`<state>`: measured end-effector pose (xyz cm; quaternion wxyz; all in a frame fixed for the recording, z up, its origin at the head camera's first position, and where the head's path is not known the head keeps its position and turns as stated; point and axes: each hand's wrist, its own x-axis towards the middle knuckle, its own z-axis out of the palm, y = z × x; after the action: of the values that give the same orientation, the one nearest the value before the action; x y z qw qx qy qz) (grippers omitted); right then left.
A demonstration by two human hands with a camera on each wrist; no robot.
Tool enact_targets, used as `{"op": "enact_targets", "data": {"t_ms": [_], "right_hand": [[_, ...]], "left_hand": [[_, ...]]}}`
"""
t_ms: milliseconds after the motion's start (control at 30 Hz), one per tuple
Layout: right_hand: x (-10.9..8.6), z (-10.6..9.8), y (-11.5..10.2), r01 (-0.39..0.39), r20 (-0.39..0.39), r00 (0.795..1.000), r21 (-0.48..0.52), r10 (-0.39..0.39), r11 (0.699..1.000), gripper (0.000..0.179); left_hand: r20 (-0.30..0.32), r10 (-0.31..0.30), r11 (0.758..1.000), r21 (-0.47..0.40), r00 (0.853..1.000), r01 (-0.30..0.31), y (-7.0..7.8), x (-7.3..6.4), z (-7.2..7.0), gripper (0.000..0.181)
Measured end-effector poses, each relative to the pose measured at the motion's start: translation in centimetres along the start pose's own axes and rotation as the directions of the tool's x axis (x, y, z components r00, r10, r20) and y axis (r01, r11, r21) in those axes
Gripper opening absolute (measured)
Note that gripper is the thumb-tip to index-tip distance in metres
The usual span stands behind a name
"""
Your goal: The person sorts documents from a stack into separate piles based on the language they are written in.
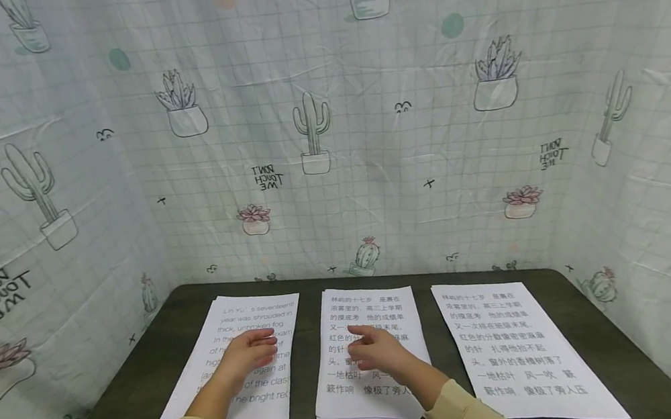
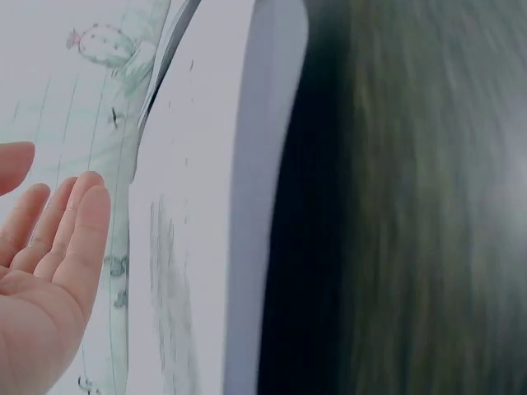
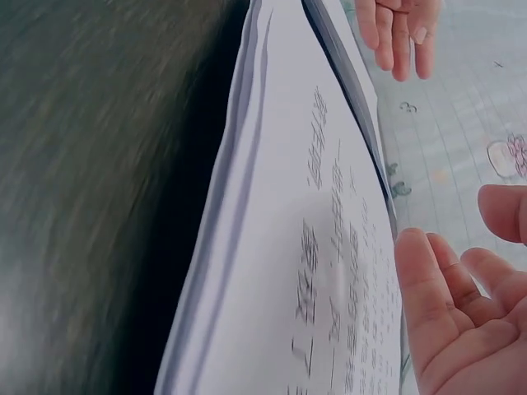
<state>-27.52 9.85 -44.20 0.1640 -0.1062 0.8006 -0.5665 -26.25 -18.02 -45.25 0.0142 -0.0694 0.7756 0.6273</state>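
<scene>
Two hands hover over two of three paper stacks!

Here at the middle of the dark table [image 1: 129,398] is a stack of Chinese-printed sheets [image 1: 364,385], and above it hangs the right hand [image 1: 379,352], thumb and fingers apart, holding nothing. Just to its left lies the stack of English-printed sheets [image 1: 267,385], and there's the left hand [image 1: 246,356] over its right half, palm turned inward, thumb apart from loosely bent fingers, its grip empty too. Out on the right, a second Chinese-printed stack [image 1: 522,353] lies slanted, well apart from both hands. Pale yellow sleeves [image 1: 464,413] reach in from the near edge, and behind it all hangs a cactus-print curtain [image 1: 365,139], its lettering mirrored.
</scene>
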Motion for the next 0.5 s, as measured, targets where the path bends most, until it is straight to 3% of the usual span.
{"op": "enact_targets", "data": {"t_ms": [167,500], "right_hand": [[-0.7,-1.2,0.5,-0.029,-0.03,0.999,-0.007,0.029,1.0,0.058],[-2.1,-3.9,1.7,-0.072,-0.135,0.988,0.009,0.073,0.997,0.055]], "left_hand": [[0.03,0.017,0.999,-0.031,0.999,-0.017,0.1,0.1,1.6,0.042],[0.169,0.059,0.997,-0.06,0.984,-0.05,0.5,0.2,4.4,0.048]]}}
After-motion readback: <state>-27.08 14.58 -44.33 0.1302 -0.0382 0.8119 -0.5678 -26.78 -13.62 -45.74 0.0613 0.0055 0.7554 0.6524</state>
